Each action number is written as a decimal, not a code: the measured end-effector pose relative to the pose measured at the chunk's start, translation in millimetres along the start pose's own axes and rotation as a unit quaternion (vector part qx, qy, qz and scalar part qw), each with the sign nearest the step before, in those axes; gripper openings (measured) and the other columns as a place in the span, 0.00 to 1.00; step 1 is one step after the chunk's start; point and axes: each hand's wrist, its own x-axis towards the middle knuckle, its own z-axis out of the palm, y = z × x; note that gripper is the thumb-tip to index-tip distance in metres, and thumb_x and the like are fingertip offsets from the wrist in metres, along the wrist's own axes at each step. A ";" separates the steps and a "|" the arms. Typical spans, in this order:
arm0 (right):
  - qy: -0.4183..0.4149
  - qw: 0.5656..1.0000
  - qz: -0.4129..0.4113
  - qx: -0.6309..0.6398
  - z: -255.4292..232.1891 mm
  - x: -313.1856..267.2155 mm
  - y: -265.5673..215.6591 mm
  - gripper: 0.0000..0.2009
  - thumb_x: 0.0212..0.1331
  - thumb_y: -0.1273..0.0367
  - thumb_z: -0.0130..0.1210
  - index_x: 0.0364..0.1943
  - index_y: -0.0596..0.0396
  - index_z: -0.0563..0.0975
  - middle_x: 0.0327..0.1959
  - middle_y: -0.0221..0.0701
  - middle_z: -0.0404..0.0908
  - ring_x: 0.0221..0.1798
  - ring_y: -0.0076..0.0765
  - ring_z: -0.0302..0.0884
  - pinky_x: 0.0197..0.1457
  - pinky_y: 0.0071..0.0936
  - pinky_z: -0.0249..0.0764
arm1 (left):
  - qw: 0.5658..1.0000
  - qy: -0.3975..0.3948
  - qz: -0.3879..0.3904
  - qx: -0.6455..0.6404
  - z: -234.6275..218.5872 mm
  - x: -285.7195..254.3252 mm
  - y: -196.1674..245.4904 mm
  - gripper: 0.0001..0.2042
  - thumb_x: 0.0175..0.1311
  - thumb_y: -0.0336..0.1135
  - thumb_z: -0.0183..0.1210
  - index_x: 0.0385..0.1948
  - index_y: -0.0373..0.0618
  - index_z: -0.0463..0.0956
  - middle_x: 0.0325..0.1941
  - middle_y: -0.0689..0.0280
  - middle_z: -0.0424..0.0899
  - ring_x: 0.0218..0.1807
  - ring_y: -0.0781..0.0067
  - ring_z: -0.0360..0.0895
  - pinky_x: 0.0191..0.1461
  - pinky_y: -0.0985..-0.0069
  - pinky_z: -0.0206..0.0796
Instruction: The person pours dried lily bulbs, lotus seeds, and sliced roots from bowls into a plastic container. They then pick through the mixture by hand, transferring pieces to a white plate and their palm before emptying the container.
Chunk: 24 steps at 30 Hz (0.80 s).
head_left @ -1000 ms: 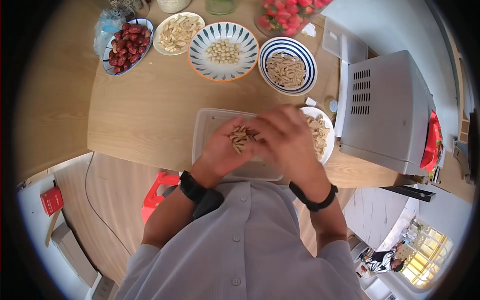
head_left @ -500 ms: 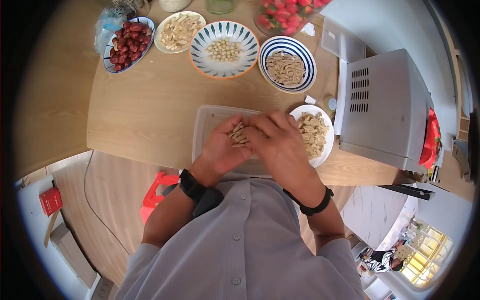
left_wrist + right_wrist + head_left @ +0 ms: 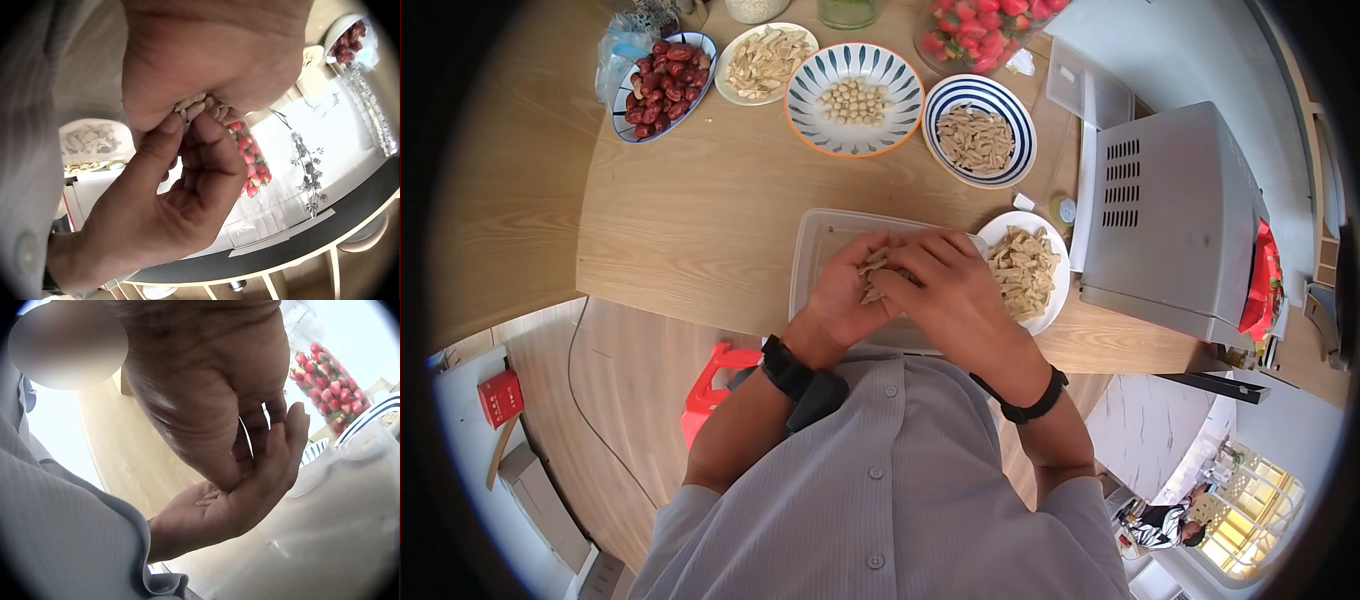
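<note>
My left hand (image 3: 838,298) is palm up and cupped, holding several small, slender beige dried pieces (image 3: 873,277). From the right, my right hand (image 3: 962,298) reaches over that palm with its fingers bent. In the left wrist view the right thumb and forefinger pinch among the dried pieces (image 3: 195,110) at the edge of the left palm. Both hands are above a translucent plastic container (image 3: 808,240) at the table's near edge. Beside the right hand stands a white plate (image 3: 1055,300) of pale dried slices (image 3: 1025,272).
Across the back are a dish of red dates (image 3: 662,88), a plate of pale slices (image 3: 768,62), a patterned bowl (image 3: 805,105) of round cream pieces, a blue-striped bowl (image 3: 933,150) of slender pieces and a container of strawberries (image 3: 980,30). A grey appliance (image 3: 1165,215) stands right.
The right hand, blurred and raised over the left palm a second ago, has come down onto the pieces. The left hand stays cupped in nearly the same place.
</note>
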 end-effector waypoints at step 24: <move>0.178 0.932 0.173 0.263 -8.0 -5.4 59.0 0.09 0.55 0.80 0.70 0.39 0.56 0.85 0.36 0.34 0.87 0.40 0.39 0.85 0.47 0.34 0.80 | 0.991 -0.133 -0.013 0.005 19.1 1.9 -1.6 0.28 0.83 0.44 0.42 0.72 0.28 0.66 0.76 0.45 0.71 0.79 0.43 0.65 0.84 0.52 0.57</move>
